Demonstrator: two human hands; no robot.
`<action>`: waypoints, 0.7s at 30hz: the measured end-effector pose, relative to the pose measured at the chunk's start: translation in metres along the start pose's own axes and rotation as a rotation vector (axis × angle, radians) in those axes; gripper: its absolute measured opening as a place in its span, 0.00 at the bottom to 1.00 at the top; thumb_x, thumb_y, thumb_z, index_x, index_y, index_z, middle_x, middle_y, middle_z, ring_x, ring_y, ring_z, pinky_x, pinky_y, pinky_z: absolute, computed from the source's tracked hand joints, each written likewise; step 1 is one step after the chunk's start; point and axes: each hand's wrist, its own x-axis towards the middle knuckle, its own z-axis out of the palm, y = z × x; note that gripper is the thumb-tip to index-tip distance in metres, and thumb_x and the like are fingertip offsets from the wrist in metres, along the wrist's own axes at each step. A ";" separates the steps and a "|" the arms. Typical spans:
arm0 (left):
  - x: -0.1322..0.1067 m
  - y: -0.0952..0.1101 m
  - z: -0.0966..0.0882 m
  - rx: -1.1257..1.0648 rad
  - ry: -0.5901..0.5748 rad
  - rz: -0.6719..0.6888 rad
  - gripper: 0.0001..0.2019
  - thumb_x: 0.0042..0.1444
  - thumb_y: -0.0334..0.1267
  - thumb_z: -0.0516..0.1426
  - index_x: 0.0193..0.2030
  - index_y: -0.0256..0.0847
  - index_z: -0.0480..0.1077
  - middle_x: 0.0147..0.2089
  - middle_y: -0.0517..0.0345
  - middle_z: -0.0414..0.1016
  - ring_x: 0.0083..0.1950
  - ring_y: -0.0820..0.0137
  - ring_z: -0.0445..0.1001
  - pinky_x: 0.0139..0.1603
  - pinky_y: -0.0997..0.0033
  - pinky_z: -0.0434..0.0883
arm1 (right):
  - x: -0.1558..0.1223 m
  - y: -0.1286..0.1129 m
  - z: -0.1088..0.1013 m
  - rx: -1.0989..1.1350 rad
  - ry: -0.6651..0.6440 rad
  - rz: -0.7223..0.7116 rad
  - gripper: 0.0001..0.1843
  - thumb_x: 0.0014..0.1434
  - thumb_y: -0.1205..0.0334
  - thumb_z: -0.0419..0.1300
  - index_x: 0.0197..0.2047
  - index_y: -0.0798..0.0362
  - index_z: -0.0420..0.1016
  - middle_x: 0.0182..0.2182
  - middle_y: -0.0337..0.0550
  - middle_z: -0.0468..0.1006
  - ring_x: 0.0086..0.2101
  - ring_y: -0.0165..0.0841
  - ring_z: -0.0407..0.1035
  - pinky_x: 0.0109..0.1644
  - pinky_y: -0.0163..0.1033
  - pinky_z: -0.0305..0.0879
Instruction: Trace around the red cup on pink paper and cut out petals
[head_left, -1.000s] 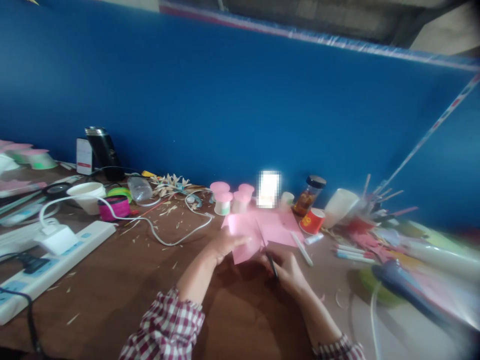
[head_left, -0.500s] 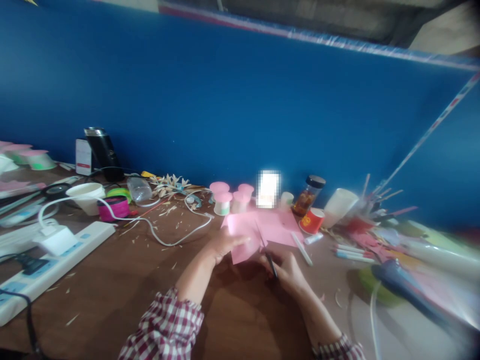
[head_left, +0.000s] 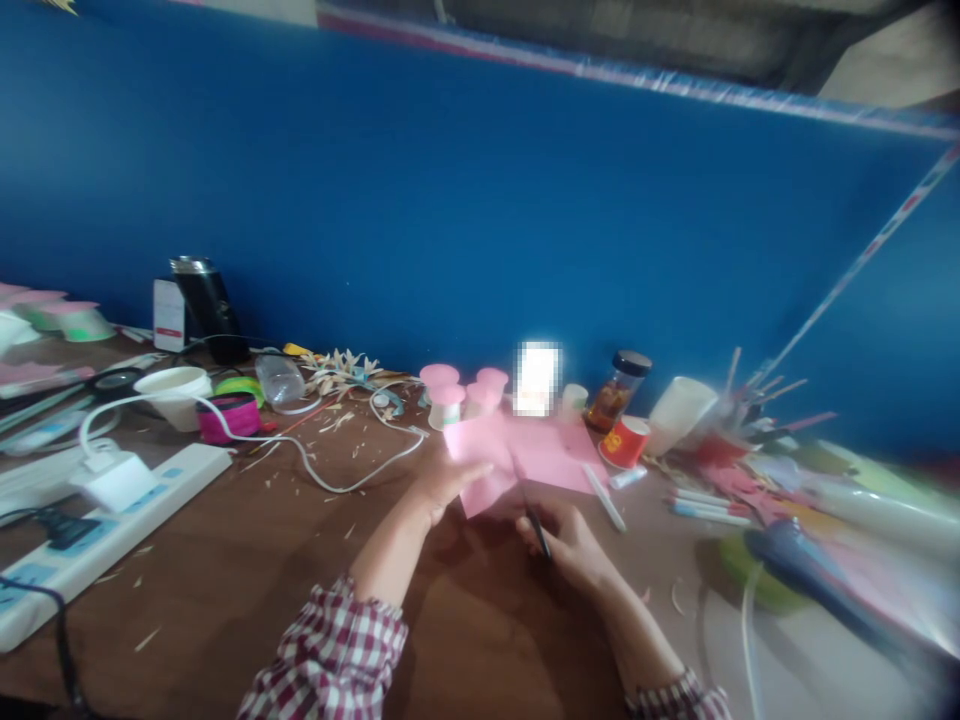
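Observation:
My left hand (head_left: 450, 480) is closed on the left edge of a piece of pink paper (head_left: 484, 483), the thumb lying across its top. My right hand (head_left: 562, 540) grips dark-handled scissors (head_left: 537, 527), their blades pointing up and away at the right edge of that piece. Whether the blades are apart cannot be made out. Beneath and behind lies a larger pink sheet (head_left: 559, 455) on the brown table. Just beyond the paper stand several small white cups with pink round tops (head_left: 442, 395).
A white pen (head_left: 604, 497) lies right of the sheet, near a tipped red paper cup (head_left: 625, 442) and a jar with a black lid (head_left: 619, 390). On the left are a power strip (head_left: 172, 490) and a white cable (head_left: 322, 483). A blue glue gun (head_left: 810, 565) lies at right.
The held pink piece has shifted slightly and sits lower and flatter, its lower right part less visible. My right hand with the scissors has barely moved.

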 end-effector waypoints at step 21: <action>-0.014 -0.009 0.016 0.101 -0.274 -0.149 0.27 0.40 0.39 0.67 0.49 0.37 0.69 0.49 0.47 0.75 0.52 0.58 0.71 0.53 0.59 0.67 | 0.007 -0.004 -0.001 0.409 0.490 0.018 0.25 0.45 0.55 0.68 0.46 0.54 0.72 0.26 0.38 0.73 0.24 0.28 0.66 0.25 0.32 0.62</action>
